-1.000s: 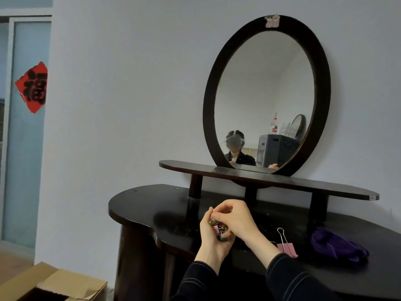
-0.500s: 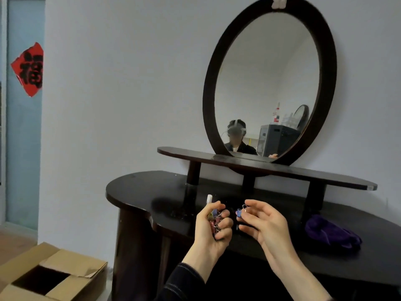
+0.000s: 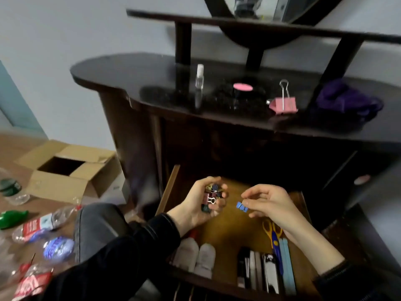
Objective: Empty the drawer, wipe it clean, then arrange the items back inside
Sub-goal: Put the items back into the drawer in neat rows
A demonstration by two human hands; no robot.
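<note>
The open wooden drawer (image 3: 230, 231) lies below the dark dresser top (image 3: 134, 74). Above the drawer my left hand (image 3: 201, 205) grips a bunch of small coloured binder clips (image 3: 211, 197). To its right my right hand (image 3: 269, 203) pinches one small blue binder clip (image 3: 241, 206). In the drawer's front part lie two white bottles (image 3: 196, 256), several dark and silver tools (image 3: 258, 270), yellow-and-blue scissors (image 3: 274, 237) and light blue strips (image 3: 287, 263). On the dresser top stand a small clear bottle (image 3: 199, 77), a pink-lidded jar (image 3: 243, 89), a large pink binder clip (image 3: 283, 103) and a purple cloth (image 3: 347, 98).
An open cardboard box (image 3: 65, 170) sits on the floor at the left. Crushed plastic bottles (image 3: 34, 229) lie scattered in front of it. My knee (image 3: 97, 227) is beside the drawer's left edge. A raised shelf (image 3: 238, 25) and mirror base stand over the dresser top.
The view has dropped from the mirror to the open drawer. Both hands came down from dresser-top height to above the drawer, still holding the clips.
</note>
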